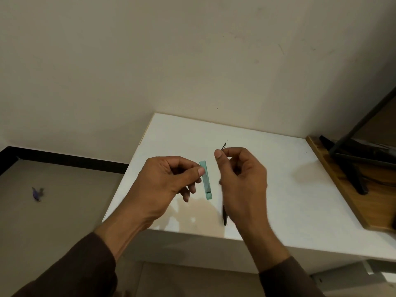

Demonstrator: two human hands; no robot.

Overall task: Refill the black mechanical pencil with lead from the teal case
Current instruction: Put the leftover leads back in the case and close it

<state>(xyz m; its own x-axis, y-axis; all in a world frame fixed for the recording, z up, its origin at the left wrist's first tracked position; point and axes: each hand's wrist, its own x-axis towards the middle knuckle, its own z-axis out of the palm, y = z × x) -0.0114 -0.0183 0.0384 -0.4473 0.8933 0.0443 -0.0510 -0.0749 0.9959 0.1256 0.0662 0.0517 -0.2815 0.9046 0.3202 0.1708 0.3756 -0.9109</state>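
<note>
My left hand [169, 183] holds the translucent teal case [207, 185] above the white table [285, 196], with the thumb pressed on its upper part. The case stands nearly upright in the view. Just to its right, my right hand [242, 179] pinches thin black lead [224, 145] between thumb and forefinger, and the lead pokes up past the fingertips. The black mechanical pencil [224, 216] shows below the same hand, pointing down. Most of it is hidden behind the palm, so I cannot tell whether the hand grips it or it lies on the table.
A wooden board [342, 196] lies along the table's right side and carries a black stand [355, 172]. The wall closes off the table's back edge. On the floor at the left lies a small purple scrap [37, 194].
</note>
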